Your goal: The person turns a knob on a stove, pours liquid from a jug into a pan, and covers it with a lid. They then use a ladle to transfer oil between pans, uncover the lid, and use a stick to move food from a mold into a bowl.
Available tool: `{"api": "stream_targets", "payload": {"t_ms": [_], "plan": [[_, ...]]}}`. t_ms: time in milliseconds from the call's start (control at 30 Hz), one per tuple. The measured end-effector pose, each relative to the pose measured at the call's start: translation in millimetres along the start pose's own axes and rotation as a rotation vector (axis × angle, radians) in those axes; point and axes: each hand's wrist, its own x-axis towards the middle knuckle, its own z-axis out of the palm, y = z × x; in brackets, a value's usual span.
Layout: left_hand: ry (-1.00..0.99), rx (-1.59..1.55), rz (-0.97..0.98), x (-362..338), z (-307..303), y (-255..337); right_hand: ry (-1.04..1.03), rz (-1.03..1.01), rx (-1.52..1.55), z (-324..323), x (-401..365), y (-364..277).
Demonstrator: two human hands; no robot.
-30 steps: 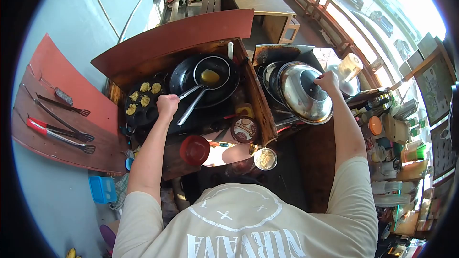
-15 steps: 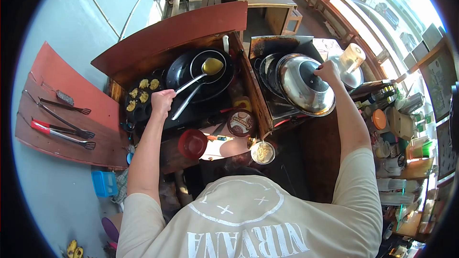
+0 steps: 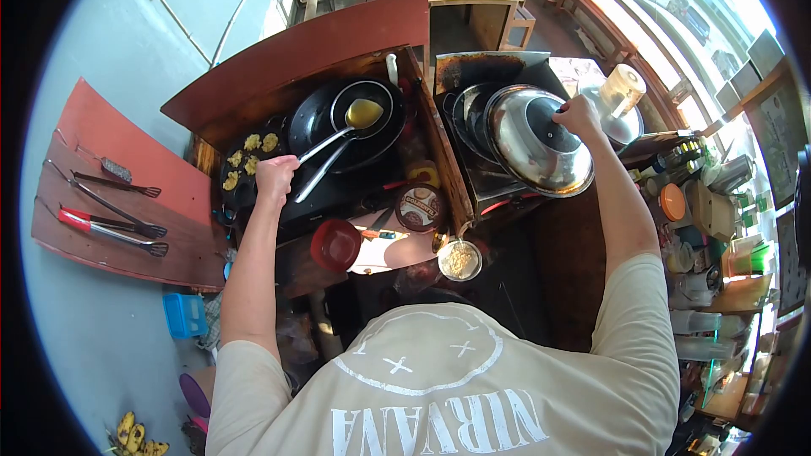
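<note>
We could reach in low over the black stovetop [image 3: 317,207], between the shiny black wok [image 3: 301,131] and the round red bowl [image 3: 335,245]. The long-handled metal ladle [image 3: 364,114] hangs across the wok's near rim. The long red panel [image 3: 312,55] bars our far side, the brown wooden partition [image 3: 445,152] our sideways path, and the domed silver lid [image 3: 517,131] our way down to the right stove [image 3: 488,183].

Ladle [image 3: 363,114]: metal, long straight handle gripped in left hand [image 3: 275,179], bowl up, yellow liquid inside, over black wok [image 3: 306,125]. Lid [image 3: 509,145]: large, domed, shiny metal, dark centre, held at top by right hand [image 3: 580,116].
</note>
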Motion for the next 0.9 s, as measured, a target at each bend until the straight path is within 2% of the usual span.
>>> {"api": "stream_targets", "payload": {"t_ms": [233, 567, 633, 733, 900], "plan": [[-0.008, 0.014, 0.008, -2, -1, 3, -0.007, 0.036, 0.003, 1, 0, 8], [-0.100, 0.040, 0.080, -23, 6, 60, 0.028, 0.004, 0.012, 3, -3, 16], [-0.123, 0.071, 0.126, -30, 13, 72, 0.053, -0.040, -0.002, 3, 0, 18], [-0.150, 0.085, 0.134, -43, 27, 91, -0.033, -0.031, 0.047, 7, 8, 23], [-0.229, 0.086, 0.133, -61, 73, 104, 0.021, -0.047, 0.034, -5, 11, 14]]}}
